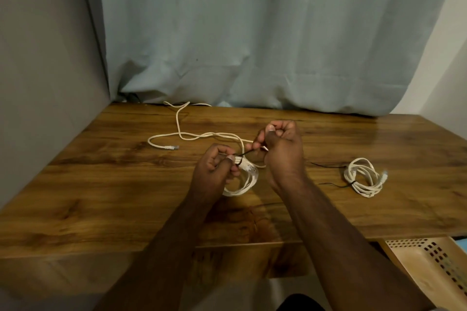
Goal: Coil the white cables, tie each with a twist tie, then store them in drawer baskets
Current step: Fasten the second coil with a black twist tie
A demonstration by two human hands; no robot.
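A: What lies nearest?
B: The basket (429, 267), lower right, below the table (101, 184) edge.
A: And mid-frame?
B: The left hand (214, 169) grips the coiled cable (246, 182); the right hand (283, 149) pinches a black twist tie (246, 153).
A: Around them?
B: A tied coil (364, 177) at right. A loose cable (182, 134) trails toward the curtain (252, 33).

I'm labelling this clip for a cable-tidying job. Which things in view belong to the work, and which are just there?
Part of the job:
- coil held by the left hand
- black twist tie pinched by the right hand
- loose cable, still uncoiled
- tied coil
- basket, lower right

Just there:
- wooden table
- curtain
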